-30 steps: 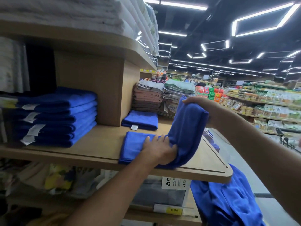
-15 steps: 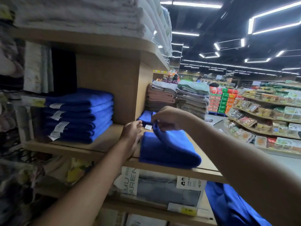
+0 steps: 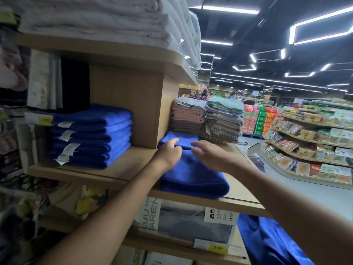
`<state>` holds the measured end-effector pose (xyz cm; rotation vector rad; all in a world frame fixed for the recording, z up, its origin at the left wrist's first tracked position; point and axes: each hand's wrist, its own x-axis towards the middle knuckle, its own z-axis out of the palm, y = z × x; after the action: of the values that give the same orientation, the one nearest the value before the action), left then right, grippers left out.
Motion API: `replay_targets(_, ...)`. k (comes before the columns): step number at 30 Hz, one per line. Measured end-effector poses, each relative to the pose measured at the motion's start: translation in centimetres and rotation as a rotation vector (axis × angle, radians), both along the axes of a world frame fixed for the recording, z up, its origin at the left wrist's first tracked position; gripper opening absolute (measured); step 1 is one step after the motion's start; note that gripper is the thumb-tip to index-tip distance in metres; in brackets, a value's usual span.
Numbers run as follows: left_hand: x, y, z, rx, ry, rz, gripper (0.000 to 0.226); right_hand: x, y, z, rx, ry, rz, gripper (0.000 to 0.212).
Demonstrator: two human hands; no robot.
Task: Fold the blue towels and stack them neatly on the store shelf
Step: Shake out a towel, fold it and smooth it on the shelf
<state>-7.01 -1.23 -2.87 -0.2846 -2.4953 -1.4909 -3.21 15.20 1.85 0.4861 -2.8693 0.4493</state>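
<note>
A folded blue towel (image 3: 194,178) lies on the wooden shelf (image 3: 122,169) near its front edge. My left hand (image 3: 169,153) rests at its far left corner with fingers loosely curled. Just to the right, my right hand (image 3: 212,154) hovers over the towel's far edge, fingers spread and relaxed, gripping nothing. Another folded blue towel (image 3: 179,139) lies right behind, against the upright panel. A stack of several folded blue towels (image 3: 91,136) with white tags sits in the left bay. Loose blue cloth (image 3: 267,243) hangs below the shelf at lower right.
White towels (image 3: 107,18) fill the shelf above. Brown and grey towel stacks (image 3: 206,119) stand behind the blue ones. Packaged bedding (image 3: 183,220) sits on the shelf below. An aisle and food shelves (image 3: 309,138) lie to the right.
The raised half of the towel was laid down onto the rest, and it now lies folded. My right hand let go of it; both hands now sit at its far edge.
</note>
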Motion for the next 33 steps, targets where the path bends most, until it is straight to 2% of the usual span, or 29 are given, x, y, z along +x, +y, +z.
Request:
replay_targets(3, 0.3, 1.5, -0.7, -0.542, 0.036, 0.033, 0.050, 0.2, 1.0, -2.4, 0.119, -0.125, 0.012, 0.053)
replay_targets(5, 0.3, 1.4, -1.7, -0.689, -0.036, 0.014, 0.057, 0.1, 1.3, -4.0, 0.151, -0.145, -0.014, 0.058)
replay_targets(9, 0.1, 0.8, -2.4, -0.747, -0.074, -0.038, 0.063, -0.3, 1.4, -5.3, 0.204, -0.121, -0.035, 0.063)
replay_targets(15, 0.5, 0.9, -2.3, -0.747, -0.063, -0.022, 0.066, -0.5, 1.4, -5.7, 0.168, -0.055, -0.042, 0.054)
replay_targets(18, 0.6, 0.9, -2.1, -0.756, -0.060, -0.013, 0.064, -0.3, 1.9, -5.6, 0.014, -0.056, -0.116, 0.067)
replay_targets(21, 1.0, 0.7, -2.0, -0.721, -0.044, -0.010, 0.061, -0.2, 3.4, -5.0, -0.150, -0.064, -0.386, 0.067)
replay_targets(24, 1.1, 0.3, -2.0, -0.628, -0.032, -0.021, 0.059, -0.3, 4.4, -3.9, -0.301, -0.118, -0.476, 0.055)
replay_targets(26, 1.1, -0.1, -2.1, -0.540, -0.026, -0.028, 0.060, -0.6, 4.3, -3.4, -0.479, -0.135, -0.446, 0.062)
replay_targets(29, 0.8, -0.3, -2.3, -0.355, -0.016, -0.034, 0.066, -0.9, 4.2, -3.1, -0.868, -0.159, -0.330, 0.070)
replay_targets(33, 0.6, -0.5, -2.4, 0.062, 0.025, 0.017, 0.088, -1.3, 4.1, -2.4, -1.353, -0.156, -0.109, 0.071)
